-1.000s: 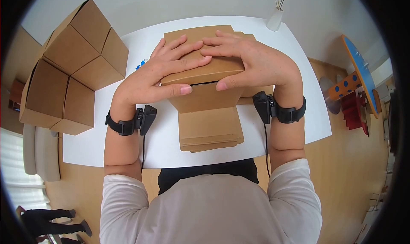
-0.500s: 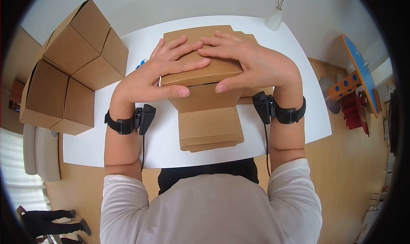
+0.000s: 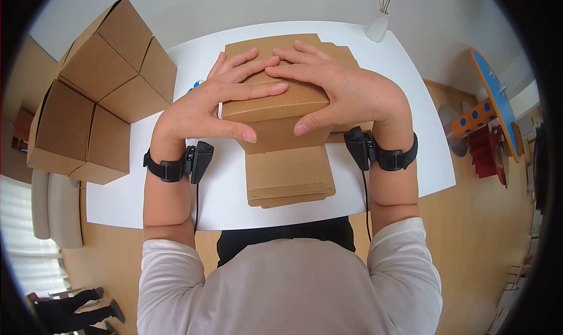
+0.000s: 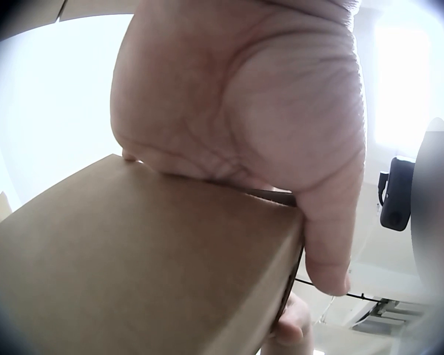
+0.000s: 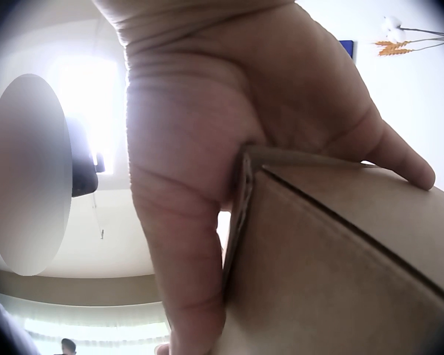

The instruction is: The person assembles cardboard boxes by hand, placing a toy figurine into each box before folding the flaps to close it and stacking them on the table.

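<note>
A brown cardboard box [image 3: 272, 107] stands in the middle of the white table [image 3: 404, 176], its top folded over. Across the left part of that top lies my left hand [image 3: 214, 109], fingers stretched out and thumb hanging past the near edge. My right hand [image 3: 355, 94] rests on the right part the same way, its fingertips meeting those of the left. In the left wrist view the palm [image 4: 229, 96] presses on the box's upper edge. The right wrist view shows the other palm [image 5: 200, 118] at a box corner, where a narrow slit runs along the lid.
Flat folded cardboard [image 3: 287, 176] lies before the box, with more beneath its right side. Several made-up boxes [image 3: 94, 94] are stacked at the left. A white vase [image 3: 377, 27] stands at the far right corner. A small blue thing [image 3: 195, 86] sits behind my left hand.
My right hand has slid slightly left over the top, and both thumbs have shifted a little. The dark gap under the lid's near edge no longer shows.
</note>
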Action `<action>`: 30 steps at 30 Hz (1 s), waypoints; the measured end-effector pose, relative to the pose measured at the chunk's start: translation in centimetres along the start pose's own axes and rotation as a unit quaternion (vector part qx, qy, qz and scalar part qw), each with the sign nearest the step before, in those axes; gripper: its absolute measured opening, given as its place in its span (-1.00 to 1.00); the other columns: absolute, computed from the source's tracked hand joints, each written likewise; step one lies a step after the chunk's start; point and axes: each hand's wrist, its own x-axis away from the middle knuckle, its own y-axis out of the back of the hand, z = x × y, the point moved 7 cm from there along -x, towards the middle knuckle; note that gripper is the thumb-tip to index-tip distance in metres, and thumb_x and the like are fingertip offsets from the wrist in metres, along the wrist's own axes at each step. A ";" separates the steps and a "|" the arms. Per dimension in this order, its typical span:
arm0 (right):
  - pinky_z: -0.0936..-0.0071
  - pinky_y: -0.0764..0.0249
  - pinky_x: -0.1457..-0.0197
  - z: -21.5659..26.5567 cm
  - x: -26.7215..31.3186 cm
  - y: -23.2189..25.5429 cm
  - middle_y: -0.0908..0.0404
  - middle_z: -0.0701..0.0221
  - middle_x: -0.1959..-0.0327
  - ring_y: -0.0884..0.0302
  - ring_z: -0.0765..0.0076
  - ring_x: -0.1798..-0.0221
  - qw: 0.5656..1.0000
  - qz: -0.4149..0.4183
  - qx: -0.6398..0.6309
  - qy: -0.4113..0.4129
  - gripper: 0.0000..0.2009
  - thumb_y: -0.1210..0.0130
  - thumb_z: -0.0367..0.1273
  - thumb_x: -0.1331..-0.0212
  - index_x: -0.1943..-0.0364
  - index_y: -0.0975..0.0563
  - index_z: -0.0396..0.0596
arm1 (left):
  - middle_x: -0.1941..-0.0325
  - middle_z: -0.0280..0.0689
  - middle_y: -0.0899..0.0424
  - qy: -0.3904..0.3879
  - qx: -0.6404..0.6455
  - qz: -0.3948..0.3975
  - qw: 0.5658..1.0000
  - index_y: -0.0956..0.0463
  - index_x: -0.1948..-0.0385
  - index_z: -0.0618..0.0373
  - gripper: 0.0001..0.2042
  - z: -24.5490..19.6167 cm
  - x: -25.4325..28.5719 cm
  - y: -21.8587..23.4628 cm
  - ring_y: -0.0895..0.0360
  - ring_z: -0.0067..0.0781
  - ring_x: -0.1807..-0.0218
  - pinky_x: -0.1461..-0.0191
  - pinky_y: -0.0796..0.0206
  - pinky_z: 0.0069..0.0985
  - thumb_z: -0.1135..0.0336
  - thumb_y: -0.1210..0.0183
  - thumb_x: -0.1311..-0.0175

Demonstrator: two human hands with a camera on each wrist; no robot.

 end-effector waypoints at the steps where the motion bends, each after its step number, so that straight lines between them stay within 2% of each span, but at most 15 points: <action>1: 0.07 -0.02 -0.57 -0.1 0.0 0.0 -0.21 0.21 -0.51 0.11 -0.10 -0.61 1.000 -0.003 0.004 0.001 -0.10 -0.47 -0.09 0.11 -0.41 -0.33 0.01 | -0.56 -0.19 -0.19 0.003 -0.001 -0.007 1.000 -0.51 -0.28 -0.19 -0.18 0.0 0.0 0.0 0.14 0.07 -0.62 -0.54 0.73 0.18 -0.35 -0.34 0.11; 3: 0.08 -0.03 -0.57 0.1 0.0 0.3 -0.25 0.21 -0.49 0.05 -0.10 -0.60 1.000 -0.013 -0.004 0.013 -0.12 -0.48 -0.10 0.12 -0.39 -0.36 0.01 | -0.54 -0.18 -0.23 0.010 -0.003 -0.020 1.000 -0.52 -0.27 -0.17 -0.21 -0.1 -0.1 0.1 0.10 0.06 -0.61 -0.56 0.69 0.16 -0.29 -0.34 0.09; 6: 0.10 -0.06 -0.56 0.0 -0.1 0.9 -0.33 0.21 -0.44 -0.08 -0.09 -0.55 0.999 -0.033 -0.021 0.020 -0.18 -0.48 -0.12 0.11 -0.34 -0.42 0.01 | -0.43 -0.26 -0.42 0.021 0.017 -0.069 0.997 -0.55 -0.23 -0.25 -0.31 -0.5 -0.2 0.7 -0.05 0.09 -0.56 -0.59 0.61 0.14 -0.14 -0.40 0.07; 9: 0.12 -0.10 -0.54 -0.2 -0.4 1.5 -0.42 0.22 -0.38 -0.20 -0.08 -0.49 0.998 -0.036 -0.043 0.013 -0.28 -0.46 -0.16 0.07 -0.27 -0.49 -0.02 | -0.38 -0.28 -0.49 0.024 0.035 -0.081 0.996 -0.55 -0.23 -0.24 -0.36 -0.6 -0.1 1.2 -0.10 0.08 -0.54 -0.60 0.57 0.10 -0.09 -0.36 -0.01; 12: 0.12 -0.12 -0.53 -0.2 -0.2 1.9 -0.46 0.25 -0.35 -0.24 -0.08 -0.47 0.998 -0.017 -0.060 0.007 -0.37 -0.44 -0.18 0.03 -0.21 -0.54 -0.02 | -0.49 -0.22 -0.33 0.026 0.021 -0.052 0.998 -0.53 -0.26 -0.11 -0.39 -1.0 -0.3 0.7 0.00 0.02 -0.59 -0.58 0.62 0.11 -0.02 -0.23 -0.10; 18: 0.10 -0.11 -0.52 0.0 0.1 1.7 -0.45 0.26 -0.36 -0.18 -0.08 -0.50 0.999 0.018 -0.041 -0.024 -0.43 -0.41 -0.16 -0.03 -0.19 -0.58 0.07 | -0.54 -0.28 -0.26 0.016 0.003 -0.015 1.000 -0.52 -0.28 -0.17 -0.45 -1.4 -0.3 -0.1 0.11 -0.04 -0.63 -0.55 0.74 0.15 -0.06 -0.16 -0.22; 21: 0.11 -0.11 -0.53 0.4 0.3 1.6 -0.41 0.22 -0.39 -0.15 -0.07 -0.52 1.000 0.010 -0.029 0.002 -0.45 -0.39 -0.15 -0.05 -0.19 -0.59 0.09 | -0.54 -0.27 -0.25 0.013 0.014 -0.001 1.000 -0.55 -0.24 -0.21 -0.45 -1.1 -0.1 0.0 0.11 -0.04 -0.63 -0.54 0.76 0.17 -0.14 -0.18 -0.21; 25: 0.12 -0.11 -0.52 0.7 0.5 1.3 -0.37 0.17 -0.41 -0.10 -0.08 -0.54 1.000 0.001 -0.028 0.013 -0.43 -0.38 -0.15 -0.07 -0.21 -0.56 0.05 | -0.54 -0.22 -0.24 -0.011 0.028 0.011 0.999 -0.62 -0.15 -0.25 -0.45 -0.8 0.3 0.2 0.11 -0.05 -0.63 -0.53 0.80 0.16 -0.13 -0.33 -0.08; 27: 0.13 -0.13 -0.52 0.3 0.4 0.8 -0.33 0.16 -0.44 -0.06 -0.08 -0.56 0.999 -0.002 -0.032 0.010 -0.35 -0.41 -0.14 -0.03 -0.26 -0.51 0.02 | -0.54 -0.20 -0.25 -0.019 0.029 0.015 0.999 -0.66 -0.11 -0.24 -0.44 -1.0 0.4 0.4 0.12 -0.05 -0.63 -0.53 0.81 0.15 -0.11 -0.41 0.00; 30: 0.13 -0.15 -0.51 0.8 0.5 0.3 -0.23 0.14 -0.49 0.01 -0.10 -0.58 1.000 -0.017 -0.007 0.007 -0.20 -0.45 -0.13 0.05 -0.35 -0.40 0.00 | -0.54 -0.32 -0.24 -0.001 0.022 0.010 1.000 -0.64 -0.09 -0.44 -0.40 -0.7 0.4 0.4 0.05 -0.06 -0.61 -0.56 0.75 0.22 -0.15 -0.45 0.14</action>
